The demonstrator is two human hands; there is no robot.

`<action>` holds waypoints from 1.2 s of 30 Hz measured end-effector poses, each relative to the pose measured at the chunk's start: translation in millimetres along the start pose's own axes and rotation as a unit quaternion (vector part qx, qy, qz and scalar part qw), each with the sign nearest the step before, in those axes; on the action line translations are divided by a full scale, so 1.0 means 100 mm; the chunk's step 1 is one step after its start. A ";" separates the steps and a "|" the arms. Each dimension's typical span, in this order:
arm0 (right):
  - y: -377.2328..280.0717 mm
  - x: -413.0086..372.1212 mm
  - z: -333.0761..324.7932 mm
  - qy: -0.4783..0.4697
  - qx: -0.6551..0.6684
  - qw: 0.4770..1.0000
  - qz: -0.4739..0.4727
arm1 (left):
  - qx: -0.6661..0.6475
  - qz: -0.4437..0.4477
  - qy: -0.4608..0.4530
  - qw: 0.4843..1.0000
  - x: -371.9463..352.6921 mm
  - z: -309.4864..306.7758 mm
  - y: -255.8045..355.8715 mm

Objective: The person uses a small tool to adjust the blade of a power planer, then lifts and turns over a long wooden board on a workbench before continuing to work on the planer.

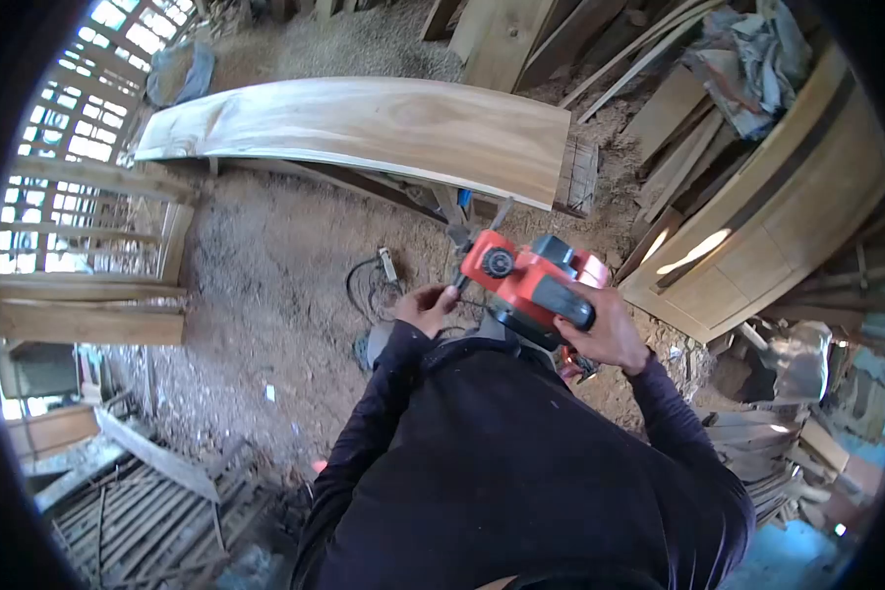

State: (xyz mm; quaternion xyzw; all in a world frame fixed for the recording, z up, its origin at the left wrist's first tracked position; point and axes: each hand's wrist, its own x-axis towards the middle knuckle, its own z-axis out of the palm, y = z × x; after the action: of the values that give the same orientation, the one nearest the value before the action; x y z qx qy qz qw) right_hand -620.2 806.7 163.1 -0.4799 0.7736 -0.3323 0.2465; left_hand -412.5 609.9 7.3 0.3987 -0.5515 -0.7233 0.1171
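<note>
A red and black power planer [526,280] is held up in front of my body, near the end of a long wooden board [364,123]. My right hand [605,329] is wrapped round its black rear handle. At the planer's front left, the fingers of my left hand [429,309] are pinched together by a thin dark part beside the tool; exactly what they hold is too small to make out. The board lies raised on a support, its pale face up, just beyond the planer.
A white power socket [388,265] with a black cable lies on the dusty floor [265,236]. Wooden panels [757,265] and scrap planks stand at the right. Slatted wood [138,511] is piled at the lower left, below a timber frame [88,320].
</note>
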 end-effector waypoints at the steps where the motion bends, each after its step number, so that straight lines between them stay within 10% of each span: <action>1: -0.01 0.00 -0.17 -0.022 0.012 1.000 0.005 | -0.029 -0.019 -0.012 0.999 -0.02 0.14 -0.02; 9: 0.48 0.21 -1.12 -0.131 -0.024 0.988 0.076 | -0.044 -0.052 -0.063 0.996 0.17 1.16 0.08; 12: 0.63 0.29 -1.17 -0.076 -0.044 0.996 -0.029 | -0.065 -0.054 -0.046 0.995 0.22 1.33 0.04; 25: 0.86 0.77 -1.23 -0.220 0.056 0.972 0.067 | -0.106 -0.052 0.029 0.993 0.34 1.41 -0.10; 36: 0.72 1.04 -0.93 -0.151 0.017 0.986 -0.065 | -0.082 -0.039 0.076 0.993 0.49 1.06 -0.10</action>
State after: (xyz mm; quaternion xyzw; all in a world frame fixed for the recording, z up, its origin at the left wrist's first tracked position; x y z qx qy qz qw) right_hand -770.5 761.3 164.3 -0.5699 0.6884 -0.2848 0.3468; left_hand -516.5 659.0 -15.9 0.4624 -0.4637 -0.7381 0.1625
